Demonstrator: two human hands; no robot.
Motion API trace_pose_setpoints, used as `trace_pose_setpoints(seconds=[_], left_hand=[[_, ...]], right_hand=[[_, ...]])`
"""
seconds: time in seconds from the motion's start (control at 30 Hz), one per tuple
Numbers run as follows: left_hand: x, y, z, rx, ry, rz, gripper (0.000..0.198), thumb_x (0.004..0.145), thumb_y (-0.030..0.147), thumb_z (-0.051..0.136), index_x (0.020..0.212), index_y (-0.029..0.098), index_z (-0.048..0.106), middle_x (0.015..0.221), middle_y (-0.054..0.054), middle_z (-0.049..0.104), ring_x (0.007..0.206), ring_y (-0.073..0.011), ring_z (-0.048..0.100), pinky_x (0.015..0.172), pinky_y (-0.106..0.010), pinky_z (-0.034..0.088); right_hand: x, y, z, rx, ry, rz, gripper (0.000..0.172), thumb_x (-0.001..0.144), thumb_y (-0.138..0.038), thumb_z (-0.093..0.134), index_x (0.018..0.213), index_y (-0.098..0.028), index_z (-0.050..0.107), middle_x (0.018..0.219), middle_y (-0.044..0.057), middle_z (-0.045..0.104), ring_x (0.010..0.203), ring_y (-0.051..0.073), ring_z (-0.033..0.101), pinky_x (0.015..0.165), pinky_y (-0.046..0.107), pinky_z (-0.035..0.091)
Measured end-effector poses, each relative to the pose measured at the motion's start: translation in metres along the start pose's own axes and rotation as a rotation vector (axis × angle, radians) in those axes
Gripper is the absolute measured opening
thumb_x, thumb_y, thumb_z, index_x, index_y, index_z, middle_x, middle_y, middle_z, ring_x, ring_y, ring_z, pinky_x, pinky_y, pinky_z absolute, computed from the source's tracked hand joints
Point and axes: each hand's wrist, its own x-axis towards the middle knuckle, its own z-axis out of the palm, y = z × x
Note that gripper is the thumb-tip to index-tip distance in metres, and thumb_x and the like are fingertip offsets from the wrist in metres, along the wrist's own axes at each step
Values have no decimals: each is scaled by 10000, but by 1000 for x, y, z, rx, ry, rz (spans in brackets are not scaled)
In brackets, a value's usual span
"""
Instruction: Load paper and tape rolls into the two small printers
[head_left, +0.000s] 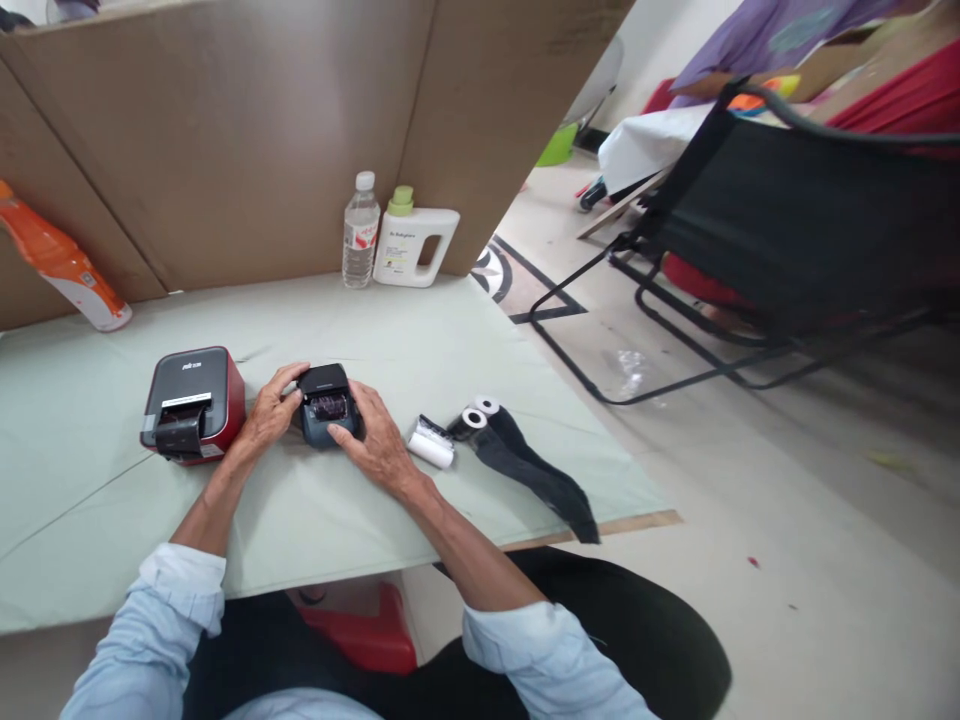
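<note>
A small dark portable printer (327,408) rests on the table between my hands, its lid raised at the back and something dark and shiny in the bay. My left hand (271,412) grips its upper left corner by the lid. Along the right side, my right hand (375,436) holds the body, thumb on the front edge. Just left of my left hand stands a larger red and black label printer (193,400) with a dark strip hanging from its front. To the right of my right hand lie a white paper roll (432,446) and two more rolls (480,410) trailing a long black strip (540,470).
A clear water bottle (361,235) and a white jug with a green cap (409,245) stand against the cardboard partition (285,140). An orange bottle (67,265) leans at the left. Beyond the table's right edge is a black folding chair (787,200) with a person near it.
</note>
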Motion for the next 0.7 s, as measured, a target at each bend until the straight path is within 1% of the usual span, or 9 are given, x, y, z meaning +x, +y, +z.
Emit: trace_pose_setpoints(seconds=[0.13,0.27,0.37,0.47,0.57,0.7], left_hand=[[2,-10,-1,24,0,50,483,853,202,608,1328,218,697,1439,-98,636,1396,-260,549,1244,-440,376],[5,-21,0,51,-4,101,502,847,185,584,1336,231,690,1437,-90,641,1391,-249,557,1248,-439,377],[5,-25,1,59,5,111,515,847,179,560,1344,226,684,1432,-88,643,1389,-241,559,1249,-432,378],[5,-25,1,62,5,105,511,858,196,550,1353,214,675,1435,-96,639,1382,-244,566,1241,-434,390],[4,-22,1,72,2,92,507,869,216,544,1361,206,668,1435,-101,639,1370,-247,575,1220,-428,416],[5,-20,1,86,6,73,519,863,226,540,1366,197,662,1442,-106,634,1366,-253,577,1193,-426,446]], right_hand=[[2,1,1,26,53,-31,591,976,-387,626,1516,-185,495,1506,187,537,1436,304,494,1223,530,427],[6,1,0,19,101,-43,484,963,-356,656,1419,-206,599,1448,170,594,1368,302,565,1171,513,487],[10,0,-2,-51,130,-69,403,962,-341,668,1349,-226,657,1360,148,660,1277,296,631,1117,499,534],[12,-2,-7,-177,150,-126,345,973,-345,670,1302,-247,691,1293,132,699,1203,302,664,1068,503,561],[13,-6,-13,-288,144,-201,317,979,-337,672,1274,-228,707,1239,139,712,1156,310,669,1033,493,570],[14,-11,-19,-392,65,-248,280,977,-305,681,1239,-215,722,1206,142,695,1091,291,669,951,432,583]])
